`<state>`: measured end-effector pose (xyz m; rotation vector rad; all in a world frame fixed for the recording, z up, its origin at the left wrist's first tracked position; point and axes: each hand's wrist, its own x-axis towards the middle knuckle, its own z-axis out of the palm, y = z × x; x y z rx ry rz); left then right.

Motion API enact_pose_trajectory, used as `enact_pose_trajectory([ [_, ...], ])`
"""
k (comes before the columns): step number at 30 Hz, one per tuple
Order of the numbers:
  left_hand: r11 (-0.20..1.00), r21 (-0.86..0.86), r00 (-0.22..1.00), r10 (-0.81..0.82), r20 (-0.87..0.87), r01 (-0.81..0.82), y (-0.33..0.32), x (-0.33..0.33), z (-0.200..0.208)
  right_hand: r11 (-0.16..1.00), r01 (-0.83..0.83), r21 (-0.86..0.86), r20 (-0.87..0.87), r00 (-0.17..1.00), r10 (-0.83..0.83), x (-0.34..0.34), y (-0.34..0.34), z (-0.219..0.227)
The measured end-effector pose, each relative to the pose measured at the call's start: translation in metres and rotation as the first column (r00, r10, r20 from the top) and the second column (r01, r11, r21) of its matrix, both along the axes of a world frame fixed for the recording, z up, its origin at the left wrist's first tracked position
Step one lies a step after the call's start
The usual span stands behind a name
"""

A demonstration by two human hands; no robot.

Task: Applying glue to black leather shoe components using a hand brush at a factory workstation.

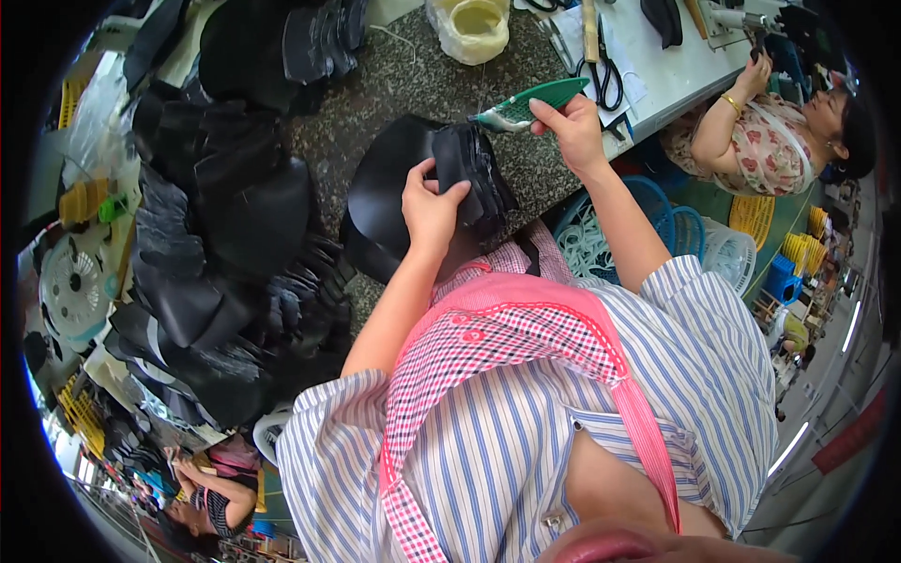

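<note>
My left hand (432,205) is closed on a small stack of black leather-like pieces (462,155), thumb in front. Under it, larger rounded black sheets (380,192) lie on the dark speckled worktop (526,70). A green flat-handled brush (561,91), its tip coated with something pale, is pinched in my right hand (572,136). That tip hangs close to the upper edge of the small stack, and I cannot tell whether it touches. Behind the stack stands an open tub (477,19) with a crusted, yellowish-white rim.
Heaps of black cut pieces (221,188) cover the left side. At upper right lie black-handled scissors (605,80) on a white table. Blue baskets (648,211) stand below the worktop's right edge. One co-worker (760,141) sits at right, another (225,488) at lower left.
</note>
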<state>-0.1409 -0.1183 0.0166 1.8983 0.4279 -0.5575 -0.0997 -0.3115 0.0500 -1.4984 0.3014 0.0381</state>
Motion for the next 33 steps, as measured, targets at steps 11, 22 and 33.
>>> enact_pose_trajectory([
  [11,0.541,-0.703,0.887,0.308,-0.345,-0.462,0.005,0.007,-0.011,0.84,-0.237,-0.488,0.218,0.899,0.38,0.004,0.025,0.0],
  [22,0.488,-0.714,0.857,0.394,-0.333,-0.502,0.005,0.006,-0.02,0.604,-0.683,-0.412,-0.14,0.702,0.699,-0.025,0.005,0.021],
  [33,0.514,-0.709,0.875,0.299,-0.38,-0.483,0.011,0.007,-0.017,0.761,-0.597,-0.253,-0.016,0.789,0.614,0.0,0.015,0.014],
])
